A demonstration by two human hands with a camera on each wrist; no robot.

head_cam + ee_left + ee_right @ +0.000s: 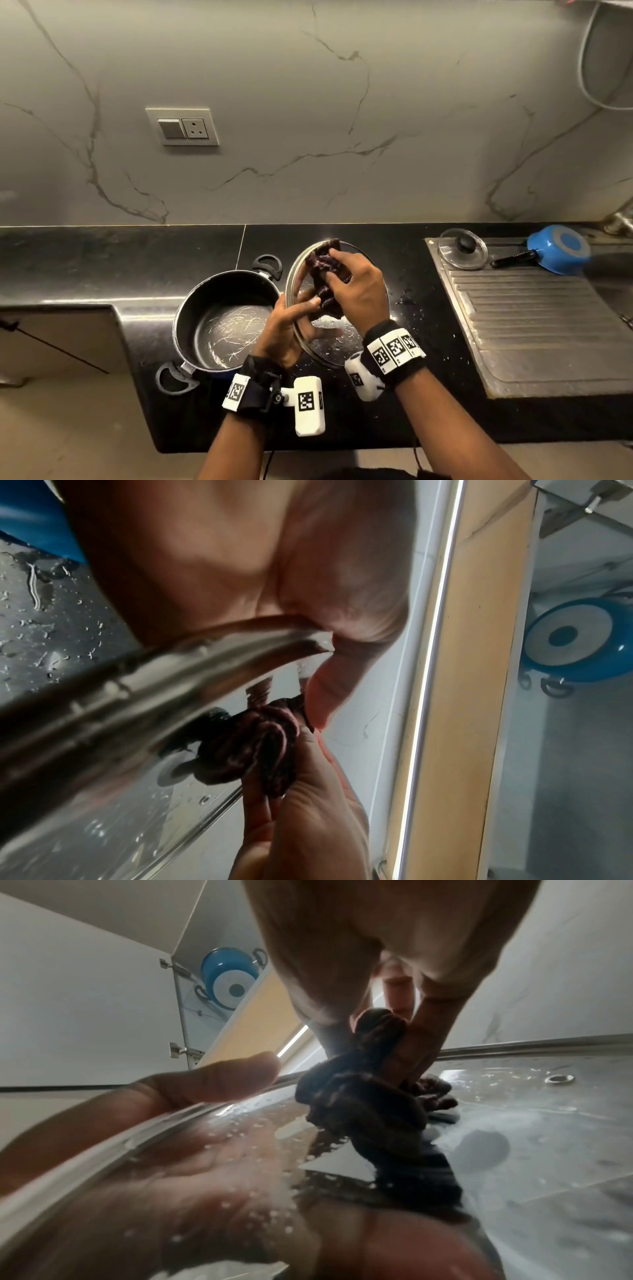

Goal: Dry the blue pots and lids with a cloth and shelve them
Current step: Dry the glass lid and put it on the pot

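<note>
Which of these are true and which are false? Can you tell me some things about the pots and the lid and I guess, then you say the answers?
1. The right hand holds a dark cloth against the big glass lid. True.
2. The left hand is resting flat on the counter. False: it grips the big glass lid by its rim.
3. The big pot on the counter has its lid on. False: it stands open, with nothing inside.
4. A small lid lies on the draining board beside a blue saucepan turned upside down. True.
5. The big glass lid is all dry. False: water drops show on it in the right wrist view.
</note>
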